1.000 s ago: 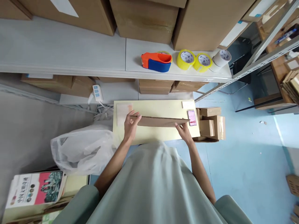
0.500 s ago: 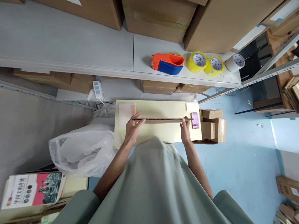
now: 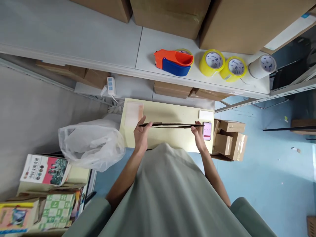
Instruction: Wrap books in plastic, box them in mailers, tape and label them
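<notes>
A flat sheet of brown cardboard point(image 3: 172, 124) is held edge-on above a pale yellow table point(image 3: 170, 112), so only its thin dark edge shows. My left hand point(image 3: 141, 133) grips its left end with fingers curled round it. My right hand point(image 3: 198, 132) grips its right end. A phone point(image 3: 206, 130) with a lit pink screen lies on the table just right of my right hand. A pale card point(image 3: 133, 113) lies at the table's far left corner and a white slip point(image 3: 205, 114) at the far right.
On the grey shelf point(image 3: 74, 36) behind the table sit an orange and blue tape dispenser point(image 3: 174, 61), two yellow tape rolls point(image 3: 213, 62) and a white roll point(image 3: 263, 65). Small cardboard boxes point(image 3: 230, 137) stand right of the table, a clear plastic bag point(image 3: 91, 143) left, books point(image 3: 44, 169) beyond it.
The cardboard sheet has tipped from showing its broad face to fully edge-on. My right hand slid to the sheet's right end. The camera shifted slightly.
</notes>
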The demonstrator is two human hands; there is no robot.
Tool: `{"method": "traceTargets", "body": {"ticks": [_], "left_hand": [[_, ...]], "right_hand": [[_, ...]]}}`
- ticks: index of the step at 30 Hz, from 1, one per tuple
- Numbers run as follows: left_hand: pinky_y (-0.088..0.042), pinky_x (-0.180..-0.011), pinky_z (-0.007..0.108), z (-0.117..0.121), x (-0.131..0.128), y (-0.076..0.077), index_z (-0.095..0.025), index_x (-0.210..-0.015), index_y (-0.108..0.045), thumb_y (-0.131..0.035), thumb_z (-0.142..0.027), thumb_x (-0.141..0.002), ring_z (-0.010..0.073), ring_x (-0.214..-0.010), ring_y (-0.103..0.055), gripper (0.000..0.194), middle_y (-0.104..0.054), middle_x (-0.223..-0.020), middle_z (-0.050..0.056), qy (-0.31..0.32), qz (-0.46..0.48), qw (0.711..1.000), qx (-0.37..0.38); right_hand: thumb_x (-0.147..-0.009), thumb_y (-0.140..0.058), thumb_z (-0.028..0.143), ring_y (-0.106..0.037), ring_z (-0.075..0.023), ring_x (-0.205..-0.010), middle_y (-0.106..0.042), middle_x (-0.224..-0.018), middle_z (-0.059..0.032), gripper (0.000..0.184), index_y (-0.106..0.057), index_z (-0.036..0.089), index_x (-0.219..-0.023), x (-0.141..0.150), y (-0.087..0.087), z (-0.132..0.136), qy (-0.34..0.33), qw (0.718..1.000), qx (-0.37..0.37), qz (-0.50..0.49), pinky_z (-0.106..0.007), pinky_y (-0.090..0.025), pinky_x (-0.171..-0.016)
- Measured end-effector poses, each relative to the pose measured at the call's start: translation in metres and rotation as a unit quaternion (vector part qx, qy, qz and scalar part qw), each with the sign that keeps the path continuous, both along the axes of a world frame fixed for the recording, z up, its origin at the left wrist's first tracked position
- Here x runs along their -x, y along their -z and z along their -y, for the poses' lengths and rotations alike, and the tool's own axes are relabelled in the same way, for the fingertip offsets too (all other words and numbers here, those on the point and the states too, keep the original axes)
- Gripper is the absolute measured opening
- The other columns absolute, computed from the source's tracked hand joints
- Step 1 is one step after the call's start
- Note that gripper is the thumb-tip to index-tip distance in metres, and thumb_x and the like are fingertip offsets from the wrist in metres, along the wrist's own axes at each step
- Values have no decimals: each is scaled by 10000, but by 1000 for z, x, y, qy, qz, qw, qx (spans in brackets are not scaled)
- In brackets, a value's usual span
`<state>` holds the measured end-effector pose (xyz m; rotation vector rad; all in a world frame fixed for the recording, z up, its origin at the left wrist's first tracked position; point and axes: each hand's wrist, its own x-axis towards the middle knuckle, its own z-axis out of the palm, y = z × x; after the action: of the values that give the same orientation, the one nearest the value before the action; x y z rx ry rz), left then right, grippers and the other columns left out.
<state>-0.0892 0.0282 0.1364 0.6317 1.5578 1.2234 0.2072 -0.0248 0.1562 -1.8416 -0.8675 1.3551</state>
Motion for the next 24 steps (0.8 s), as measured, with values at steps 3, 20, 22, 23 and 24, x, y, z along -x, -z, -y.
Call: {"method": "traceTargets", "body": {"ticks": [3, 20, 22, 23, 24], "left_hand": [[-463, -1297, 487, 3, -10, -6, -197, -1412, -772, -913, -560, -813, 353, -1479, -640, 714, -758, -1447, 141, -17, -12, 1000, -12], [-459, -1304, 485, 86, 5, -59, -250, -1389, -748, -760, -583, -986, 329, -1478, -643, 522, -753, -1479, 101, -207, -43, 976, -45], [-462, -1304, 481, 106, 10, -66, -263, -1405, -733, -765, -580, -987, 332, -1509, -621, 525, -736, -1516, 93, -251, -43, 966, -29], [-464, -1303, 480, 117, 12, -67, -269, -1410, -728, -767, -580, -988, 333, -1524, -611, 526, -727, -1533, 90, -274, -41, 961, -20], [-467, -1301, 479, 126, 14, -67, -272, -1413, -724, -767, -582, -989, 335, -1533, -604, 527, -721, -1546, 88, -298, -40, 954, -10]], "right_hand": [[-919, -626, 858, -154, -356, -1783, -126, -1929, -77, 1170, -103, 339, -1828, -10, -7, 7, -37, 999, 9, -20, -620, -225, -1431], [-1021, -564, 831, 29, -274, -1799, 26, -1935, 29, 1126, 63, 383, -1843, 77, 0, -31, -443, 882, -33, -155, -579, -10, -1464], [-1038, -543, 824, 62, -252, -1797, 85, -1928, 51, 1119, 115, 390, -1833, 97, -1, -40, -469, 868, -36, -162, -559, -3, -1466], [-1052, -530, 809, 85, -240, -1794, 107, -1923, 70, 1092, 121, 403, -1829, 107, -2, -44, -485, 857, -36, -168, -551, 2, -1466], [-1069, -515, 789, 106, -230, -1790, 119, -1918, 92, 1052, 113, 421, -1828, 117, -3, -47, -504, 845, -37, -175, -548, 7, -1465]]}}
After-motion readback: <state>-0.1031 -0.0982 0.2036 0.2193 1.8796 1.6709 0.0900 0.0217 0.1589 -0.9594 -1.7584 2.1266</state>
